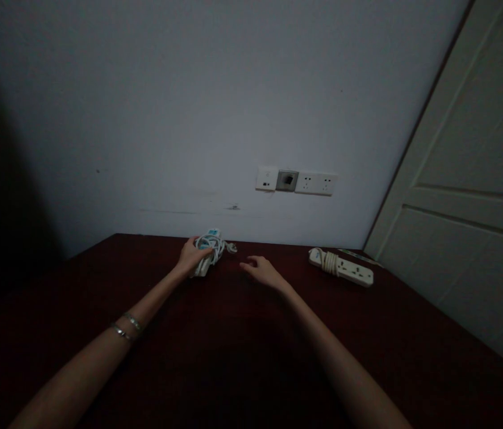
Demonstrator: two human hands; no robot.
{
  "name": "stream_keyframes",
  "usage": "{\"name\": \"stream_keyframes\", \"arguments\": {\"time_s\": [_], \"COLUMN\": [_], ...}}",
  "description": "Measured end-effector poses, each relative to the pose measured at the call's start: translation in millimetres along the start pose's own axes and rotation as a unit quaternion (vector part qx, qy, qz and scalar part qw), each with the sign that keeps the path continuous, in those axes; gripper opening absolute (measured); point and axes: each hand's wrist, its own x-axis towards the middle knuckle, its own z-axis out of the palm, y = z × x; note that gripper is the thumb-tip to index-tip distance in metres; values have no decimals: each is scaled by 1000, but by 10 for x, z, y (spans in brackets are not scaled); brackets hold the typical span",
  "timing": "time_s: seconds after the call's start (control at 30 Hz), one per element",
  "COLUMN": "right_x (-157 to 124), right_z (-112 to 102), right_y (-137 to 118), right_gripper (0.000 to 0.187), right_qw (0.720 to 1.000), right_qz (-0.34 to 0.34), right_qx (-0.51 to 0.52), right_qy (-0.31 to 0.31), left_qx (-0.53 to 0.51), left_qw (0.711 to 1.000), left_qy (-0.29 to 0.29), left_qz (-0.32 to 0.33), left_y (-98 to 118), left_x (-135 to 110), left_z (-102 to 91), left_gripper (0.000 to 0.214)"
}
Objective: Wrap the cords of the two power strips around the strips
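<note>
My left hand (191,256) grips a white power strip with its cord coiled round it (210,248), at the far middle of a dark red table (233,345). Its plug (231,246) lies on the table just to the right. My right hand (261,271) rests palm down on the table a little right of that bundle, fingers loosely spread and holding nothing. Two thin bracelets (127,327) circle my left wrist.
A second white power strip with a wound cord (341,267) lies at the far right of the table. Wall sockets (296,181) sit on the pale wall above. A white door (469,196) stands at the right. The left side is in deep shadow.
</note>
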Motion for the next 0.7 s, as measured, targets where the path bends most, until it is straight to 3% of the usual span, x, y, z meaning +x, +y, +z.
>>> {"name": "stream_keyframes", "arguments": {"time_s": [0.13, 0.2, 0.27, 0.33, 0.4, 0.5, 0.57, 0.6, 0.63, 0.67, 0.7], "right_x": [-42, -93, -145, -186, -214, -212, -180, -162, -148, -142, -151], "right_z": [46, 70, 116, 169, 182, -11, -326, -529, -750, -977, -1196], "right_y": [-155, -245, -328, -400, -451, -433, -310, -207, -77, 76, 245], "right_gripper": [61, 58, 53, 48, 47, 51, 54, 54, 50, 47, 47], "right_qw": [988, 960, 915, 887, 884, 919, 961, 979, 993, 994, 975], "right_qz": [2, -15, -45, -65, -71, -80, -76, -74, -67, -45, -10], "right_qx": [151, 264, 377, 437, 447, 353, 183, 82, -5, -101, -196], "right_qy": [-43, -95, -139, -135, -113, -157, -195, -169, -95, 1, 106], "left_qx": [-108, -158, -183, -175, -158, -160, -177, -187, -199, -212, -226], "left_qw": [992, 982, 975, 971, 969, 965, 965, 966, 966, 965, 962], "left_qy": [20, 35, 29, 20, 27, 50, 62, 67, 72, 76, 79], "left_qz": [64, 95, 124, 160, 190, 202, 181, 166, 151, 138, 127], "left_y": [287, 417, 521, 598, 648, 665, 642, 626, 610, 596, 586], "left_x": [-201, -344, -490, -617, -705, -730, -679, -640, -598, -557, -520], "left_z": [84, 137, 177, 194, 189, 161, 143, 137, 133, 130, 128], "left_gripper": [63, 62, 62, 59, 59, 59, 59, 60, 61, 61, 61]}}
